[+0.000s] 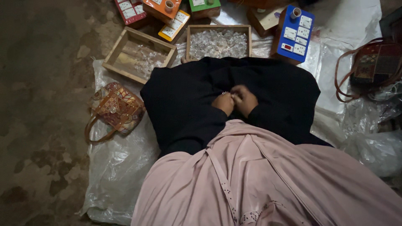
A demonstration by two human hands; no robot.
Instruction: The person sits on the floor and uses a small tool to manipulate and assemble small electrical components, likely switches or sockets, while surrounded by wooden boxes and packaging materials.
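I look down at my lap, covered in black cloth (184,104), with a pink scarf (259,175) hanging below. My left hand (223,103) and my right hand (244,99) are pressed together over the lap, fingers curled around something small and shiny that I cannot make out. Ahead of my knees stands a wooden tray (189,42) filled with small clear wrapped pieces (217,44). A second wooden tray (121,67), angled to the left, holds fewer such pieces.
A blue switch board box (295,33) stands at the upper right, with orange (161,7), yellow (173,26), red (130,10) and green (204,6) boxes along the top. Patterned handbags lie at left (115,109) and right (374,62). Plastic sheeting (117,167) covers the floor.
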